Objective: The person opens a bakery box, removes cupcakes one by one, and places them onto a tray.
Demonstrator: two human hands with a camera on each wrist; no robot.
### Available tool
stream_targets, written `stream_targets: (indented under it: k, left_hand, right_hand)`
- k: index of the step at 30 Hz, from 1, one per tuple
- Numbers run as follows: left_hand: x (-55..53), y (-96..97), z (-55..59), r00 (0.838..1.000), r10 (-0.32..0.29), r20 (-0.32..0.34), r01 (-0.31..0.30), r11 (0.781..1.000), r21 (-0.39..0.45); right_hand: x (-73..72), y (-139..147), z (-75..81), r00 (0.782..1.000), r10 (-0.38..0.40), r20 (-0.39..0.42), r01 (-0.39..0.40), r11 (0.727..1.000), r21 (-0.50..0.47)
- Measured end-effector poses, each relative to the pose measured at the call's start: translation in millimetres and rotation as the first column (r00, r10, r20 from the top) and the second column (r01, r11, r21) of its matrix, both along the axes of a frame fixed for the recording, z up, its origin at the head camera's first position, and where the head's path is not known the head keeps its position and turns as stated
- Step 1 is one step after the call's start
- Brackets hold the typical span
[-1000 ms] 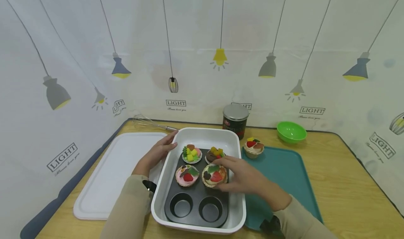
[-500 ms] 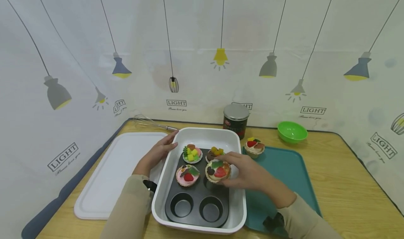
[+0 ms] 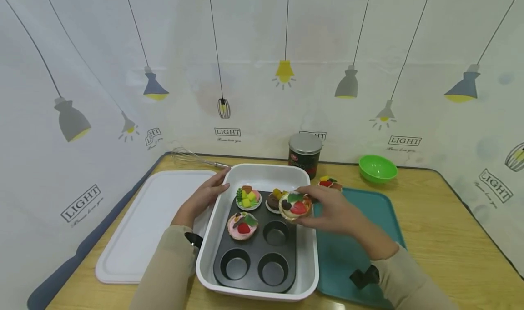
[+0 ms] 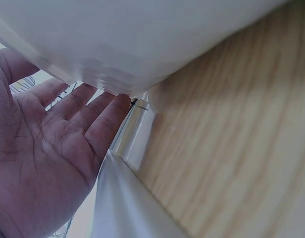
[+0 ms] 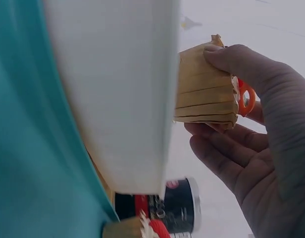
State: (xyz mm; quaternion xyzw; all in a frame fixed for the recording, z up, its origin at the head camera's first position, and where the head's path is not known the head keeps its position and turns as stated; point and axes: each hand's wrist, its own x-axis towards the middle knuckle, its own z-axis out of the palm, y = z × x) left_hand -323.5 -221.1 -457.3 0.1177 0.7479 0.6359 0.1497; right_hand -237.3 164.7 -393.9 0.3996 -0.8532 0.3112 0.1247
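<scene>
My right hand (image 3: pixel 327 207) pinches a cupcake (image 3: pixel 292 207) topped with cream, a strawberry and a green leaf, and holds it above the right side of the white baking dish (image 3: pixel 202 269). The right wrist view shows its pleated tan wrapper (image 5: pixel 202 91) between thumb and fingers. My left hand (image 3: pixel 203 196) rests at the dish's left rim, its palm free and fingers nearly straight against the outer wall in the left wrist view. Inside the dish lies a dark muffin tin (image 3: pixel 254 260) bearing a pink cupcake (image 3: pixel 241 227), a fruit-topped one (image 3: pixel 248 198) and a chocolate one (image 3: pixel 273 202), partly hidden.
A teal tray (image 3: pixel 368 228) lies to the right, with another cupcake (image 3: pixel 330 182) at its far left corner. A white tray (image 3: pixel 151 219) lies left. Behind are a whisk (image 3: pixel 188 157), a dark canister (image 3: pixel 304 157) and a green bowl (image 3: pixel 378 169).
My right hand has lifted the strawberry cupcake out of the tin's middle right cup and moved it up and to the right. The left hand has stayed at the dish.
</scene>
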Motion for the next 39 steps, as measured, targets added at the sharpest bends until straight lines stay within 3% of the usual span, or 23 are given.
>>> stream_targets:
  k: [9,15,23,29,36,39]
  left_hand:
    - [2.4,-0.3,-1.3,1.0,0.005,0.015,-0.005,1.0,-0.003]
    - [2.8,-1.6,-2.7,1.0,0.015,0.02,-0.015,1.0,-0.006]
    - [4.9,-0.5,-0.8,1.0,0.022,0.021,-0.022,1.0,-0.01]
    - [3.2,-0.2,0.6,1.0,0.018,0.021,-0.018,1.0,-0.011]
    - [1.7,1.2,2.1,1.0,0.018,0.021,-0.018,1.0,-0.012]
    - [2.0,1.3,3.1,1.0,0.017,0.017,-0.016,1.0,-0.018]
  right_hand:
    - [-5.4,37,-0.6,0.994,-0.11,-0.027,0.108,0.992,-0.067]
    - [-13.7,68,0.7,0.98,-0.196,0.024,0.197,0.976,-0.09]
    - [-27.3,103,-6.1,0.916,-0.357,0.183,0.373,0.926,-0.062]
    - [-35.8,121,-22.5,0.872,-0.442,0.209,0.465,0.882,-0.078]
    - [-40.4,135,-39.6,0.784,-0.568,0.25,0.609,0.781,-0.134]
    - [-44.3,138,-49.6,0.778,-0.585,0.226,0.621,0.77,-0.144]
